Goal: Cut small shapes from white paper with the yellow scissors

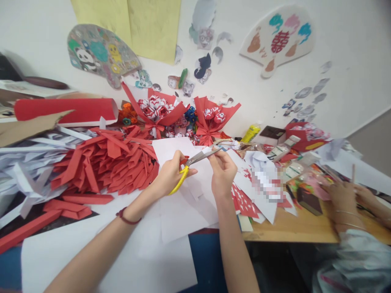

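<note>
My left hand [169, 173] grips a pair of scissors [200, 157] by its yellow and red handles, with the blades pointing right. At the blade tips is my right hand [222, 171], its fingers closed in a pinch. Whatever sits between those fingers is too small or hidden to make out. Beneath both hands lie white paper sheets [177, 219]. Left of my left hand is a heap of folded red paper pieces [113, 162], beside a pile of folded white paper strips [27, 183].
Red-wrapped paper flower bouquets [155, 108] stand against the wall, near a red paper roll [64, 110]. A yellow bottle [251, 132] and cut red paper [244, 201] lie to the right. At far right, another person's hands [343, 199] work over the wooden table [284, 232].
</note>
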`<state>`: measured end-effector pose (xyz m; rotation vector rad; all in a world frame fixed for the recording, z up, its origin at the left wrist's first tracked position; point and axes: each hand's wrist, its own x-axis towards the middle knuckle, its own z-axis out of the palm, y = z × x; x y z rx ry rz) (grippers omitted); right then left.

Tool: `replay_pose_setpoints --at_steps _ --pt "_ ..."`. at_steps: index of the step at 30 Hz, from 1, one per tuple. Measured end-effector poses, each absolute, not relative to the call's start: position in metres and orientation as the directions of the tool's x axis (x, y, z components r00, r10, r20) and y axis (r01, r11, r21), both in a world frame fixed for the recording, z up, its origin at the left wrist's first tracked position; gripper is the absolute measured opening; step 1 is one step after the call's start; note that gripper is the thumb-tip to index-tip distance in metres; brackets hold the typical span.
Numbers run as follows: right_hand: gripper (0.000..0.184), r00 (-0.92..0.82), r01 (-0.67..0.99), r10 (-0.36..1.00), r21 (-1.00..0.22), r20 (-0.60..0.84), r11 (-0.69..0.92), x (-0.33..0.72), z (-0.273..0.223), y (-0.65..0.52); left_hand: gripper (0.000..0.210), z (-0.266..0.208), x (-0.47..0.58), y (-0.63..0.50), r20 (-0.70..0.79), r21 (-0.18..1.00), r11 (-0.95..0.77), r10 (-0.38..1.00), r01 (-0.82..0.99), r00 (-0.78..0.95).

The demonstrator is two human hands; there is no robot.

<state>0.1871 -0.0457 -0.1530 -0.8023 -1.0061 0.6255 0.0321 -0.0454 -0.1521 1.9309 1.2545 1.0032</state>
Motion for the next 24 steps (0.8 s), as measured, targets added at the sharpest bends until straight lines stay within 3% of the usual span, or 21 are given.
replay_pose_setpoints --at_steps 24 --pt "0.019 0.350 -0.187 0.808 -0.810 0.473 0.556 0.1831 -0.1542 -0.0450 0.040 -0.1570 0.0346 -0.0446 0.339 0.788 -0.410 0.912 0.460 0.232"
